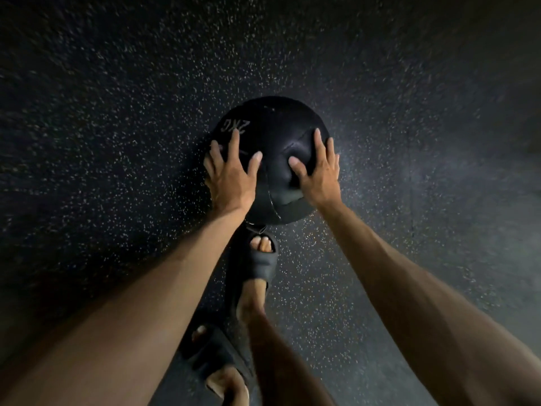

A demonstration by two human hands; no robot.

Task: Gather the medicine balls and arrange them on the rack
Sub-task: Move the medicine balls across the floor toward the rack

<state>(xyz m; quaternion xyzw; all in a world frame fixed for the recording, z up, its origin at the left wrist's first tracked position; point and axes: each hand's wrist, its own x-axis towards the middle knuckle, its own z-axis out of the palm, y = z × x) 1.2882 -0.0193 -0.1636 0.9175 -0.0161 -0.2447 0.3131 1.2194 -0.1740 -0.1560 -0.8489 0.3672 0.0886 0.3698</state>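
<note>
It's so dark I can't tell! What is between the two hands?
In the head view, the black 2KG medicine ball lies between the left hand and the right hand. Both hands rest on it with fingers spread.

Sandal point(257, 259) beside ball point(275, 118); floor point(409, 127) seemingly open
</note>
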